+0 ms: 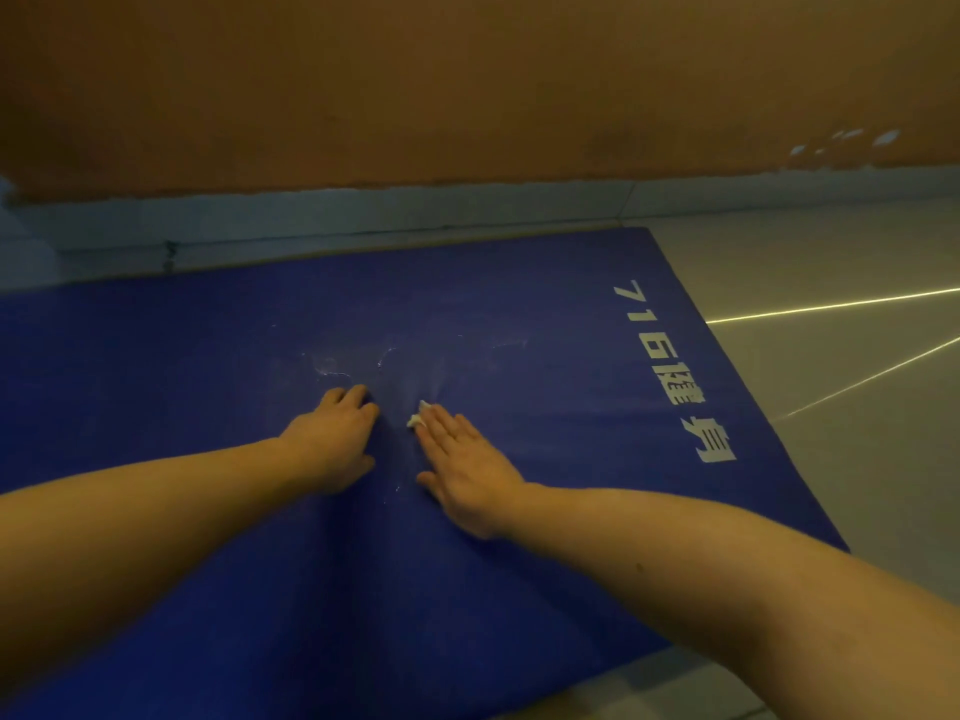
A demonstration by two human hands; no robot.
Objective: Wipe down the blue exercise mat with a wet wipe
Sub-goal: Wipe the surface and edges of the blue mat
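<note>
Wipe (418,414) is flimsy and probably bunches, so your flat right hand (462,470) pinning it works. Left hand (332,439), loosely bent and empty, braces the soft mat (156,356).

Mat (156,356) spread blue across the middle and lower frame, with white print (670,366) running down its right side. At centre, left hand (332,439) resting on the mat, fingers bent, holding nothing. Just right of it, right hand (462,459) laid flat, fingers straight, pressing a crumpled white wipe (418,414) under the fingertips. Faint pale streaks above both hands. Brown wall (467,70) along the top, grey skirting (311,215) beneath it, pale tiled floor (857,356) at right.
</note>
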